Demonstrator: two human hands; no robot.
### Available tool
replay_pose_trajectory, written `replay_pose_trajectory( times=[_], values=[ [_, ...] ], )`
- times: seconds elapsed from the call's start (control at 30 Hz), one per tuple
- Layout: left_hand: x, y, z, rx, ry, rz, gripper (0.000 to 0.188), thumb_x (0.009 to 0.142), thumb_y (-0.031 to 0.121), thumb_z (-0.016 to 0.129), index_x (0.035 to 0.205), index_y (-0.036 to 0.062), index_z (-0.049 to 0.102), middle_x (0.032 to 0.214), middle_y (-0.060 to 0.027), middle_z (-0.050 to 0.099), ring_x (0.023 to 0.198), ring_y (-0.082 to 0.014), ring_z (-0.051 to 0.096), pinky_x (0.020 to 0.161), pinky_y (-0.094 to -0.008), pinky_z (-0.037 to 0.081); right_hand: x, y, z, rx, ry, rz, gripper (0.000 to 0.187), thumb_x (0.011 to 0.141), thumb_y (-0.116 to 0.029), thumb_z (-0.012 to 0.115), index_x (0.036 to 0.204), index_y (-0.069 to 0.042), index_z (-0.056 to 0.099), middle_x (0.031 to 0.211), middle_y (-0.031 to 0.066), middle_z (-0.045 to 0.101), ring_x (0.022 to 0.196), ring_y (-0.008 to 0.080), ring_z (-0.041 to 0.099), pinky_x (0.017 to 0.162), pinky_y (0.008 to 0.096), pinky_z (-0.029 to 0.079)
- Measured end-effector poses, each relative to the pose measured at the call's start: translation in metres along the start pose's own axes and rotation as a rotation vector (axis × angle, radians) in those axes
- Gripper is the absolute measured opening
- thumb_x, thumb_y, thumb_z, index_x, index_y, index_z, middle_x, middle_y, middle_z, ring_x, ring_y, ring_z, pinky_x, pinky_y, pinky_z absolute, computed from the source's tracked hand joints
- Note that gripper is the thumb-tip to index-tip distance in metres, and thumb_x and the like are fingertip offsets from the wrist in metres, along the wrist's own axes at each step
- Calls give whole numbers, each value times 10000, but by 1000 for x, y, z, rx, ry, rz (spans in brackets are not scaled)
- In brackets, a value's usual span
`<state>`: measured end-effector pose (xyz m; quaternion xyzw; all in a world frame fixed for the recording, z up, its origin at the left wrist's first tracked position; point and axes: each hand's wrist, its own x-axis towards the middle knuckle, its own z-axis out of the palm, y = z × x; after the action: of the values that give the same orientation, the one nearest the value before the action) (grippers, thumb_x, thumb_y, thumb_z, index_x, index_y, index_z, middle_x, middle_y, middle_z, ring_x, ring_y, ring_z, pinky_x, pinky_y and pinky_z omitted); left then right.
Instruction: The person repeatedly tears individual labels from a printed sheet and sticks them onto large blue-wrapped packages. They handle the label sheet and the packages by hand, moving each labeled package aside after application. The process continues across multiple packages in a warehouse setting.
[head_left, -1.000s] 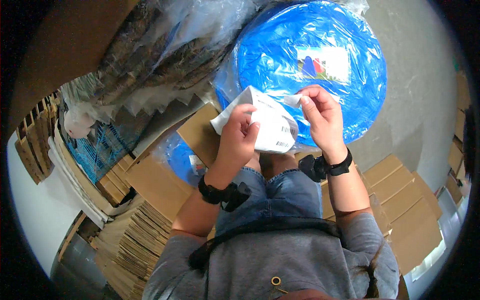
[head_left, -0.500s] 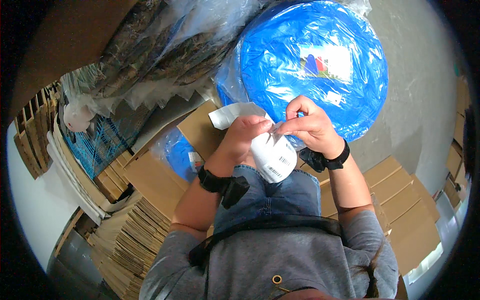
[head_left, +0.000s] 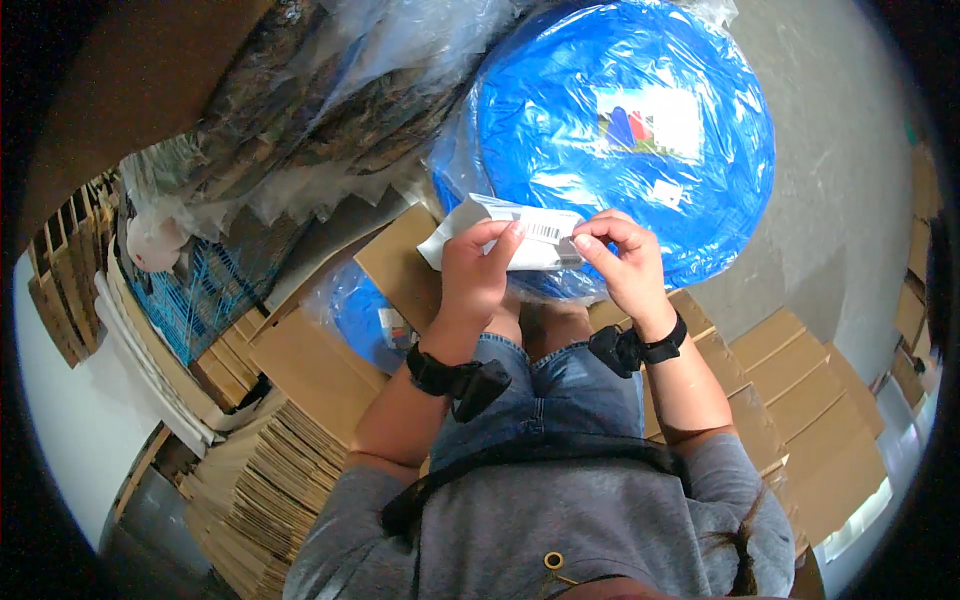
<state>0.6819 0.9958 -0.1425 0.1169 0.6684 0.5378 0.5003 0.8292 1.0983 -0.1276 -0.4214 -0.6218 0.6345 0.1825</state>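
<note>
A strip of white barcode labels [head_left: 540, 256] is stretched between my two hands, above my lap. My left hand [head_left: 472, 275] is closed on it, with the thumb on top and a loose folded end sticking out to the left. The right end of the strip is pinched between thumb and fingers of my right hand [head_left: 628, 265]. Just beyond both hands lies a large, round, flat blue bundle [head_left: 560, 110] in clear plastic, with a picture insert [head_left: 650, 122] and a small white sticker [head_left: 667, 193] on its upper face.
An open cardboard box [head_left: 310, 350] at my left holds another plastic-wrapped blue bundle [head_left: 362, 312]. Flattened cardboard [head_left: 275, 470] is stacked at lower left, and more cardboard boxes [head_left: 810, 400] stand at right. Plastic-wrapped camouflage-patterned goods [head_left: 330, 110] lie at far left. Grey floor [head_left: 830, 150] shows at right.
The label strip, which hung down toward my lap in a curl, is now raised and held out sideways. My right hand has moved slightly down, its fingers now at the strip's right end.
</note>
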Motion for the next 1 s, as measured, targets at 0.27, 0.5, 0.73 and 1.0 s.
replay_pose_trajectory(
  times=[0.27, 0.5, 0.73, 1.0],
  values=[
    [-1, -3, 0, 173, -2, 47, 208, 815, 168, 594, 840, -35, 632, 768, -72, 623, 724, -112, 555, 663, -241, 427, 2, -2, 5, -73, 50, 90, 97, 759, -109, 635, 753, -13, 621, 714, 51, 557, 646, 127, 495, 582, 251, 397],
    [-1, -1, 1, 302, -7, 56, 200, 803, 172, 610, 846, -21, 638, 780, -80, 627, 741, -140, 572, 663, -254, 429, 1, 4, 3, -156, 53, 9, 93, 763, -79, 594, 716, -8, 559, 698, 87, 525, 660, 204, 497, 596, 296, 395],
    [2, -9, 7, 821, 62, 493, 153, 708, 198, 681, 766, 58, 663, 671, -78, 574, 683, -275, 527, 669, -366, 391, 4, 11, -6, -349, 125, -130, 109, 762, -79, 574, 720, 7, 523, 707, 137, 512, 686, 278, 513, 620, 357, 400],
    [8, -21, -14, 798, 120, 370, 149, 709, 199, 686, 751, 58, 665, 672, -68, 589, 665, -229, 543, 697, -352, 391, 36, 140, -75, -429, 420, 325, 201, 804, -185, 556, 748, 7, 580, 647, 154, 581, 610, 272, 573, 590, 362, 439]
  ],
)
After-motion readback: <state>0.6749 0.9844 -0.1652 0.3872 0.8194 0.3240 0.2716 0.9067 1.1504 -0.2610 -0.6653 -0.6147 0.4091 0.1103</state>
